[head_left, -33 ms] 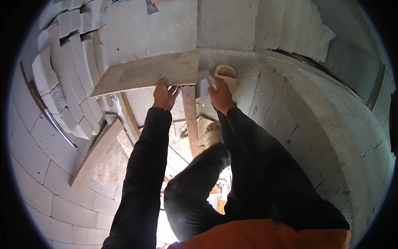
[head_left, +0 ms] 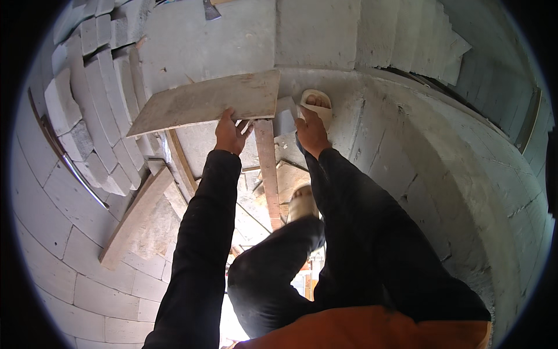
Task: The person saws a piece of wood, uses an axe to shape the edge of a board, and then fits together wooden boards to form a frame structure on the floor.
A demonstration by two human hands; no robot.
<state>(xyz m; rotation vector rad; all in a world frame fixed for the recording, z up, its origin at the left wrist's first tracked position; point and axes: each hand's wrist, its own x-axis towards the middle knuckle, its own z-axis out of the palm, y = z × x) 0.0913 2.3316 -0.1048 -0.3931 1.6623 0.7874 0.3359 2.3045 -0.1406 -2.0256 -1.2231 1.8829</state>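
A thin, stained wooden board (head_left: 203, 103) extends leftward from the middle, above the gap in front of me. My left hand (head_left: 231, 134) grips its near edge, the thumb on top and the other fingers at the edge and beneath. A pale grey block (head_left: 285, 120) sits just past the board's right end, close to the top of an upright-looking wooden plank (head_left: 267, 168). Beside the block's right side is my right hand (head_left: 314, 132), thumb and fingers apart at its edge; whether they still touch it is hard to see.
Stacked pale blocks (head_left: 102, 87) line the left. A loose plank (head_left: 133, 218) leans there near a thin metal rod (head_left: 84, 180). My sandalled feet are on a concrete ledge (head_left: 343, 122) and lower down on wood (head_left: 290, 180). An axe-like blade (head_left: 212, 10) lies at the far edge.
My right hand has drawn slightly right, and more of the grey block shows. My lower foot has shifted a little nearer. The left hand and board look unmoved.
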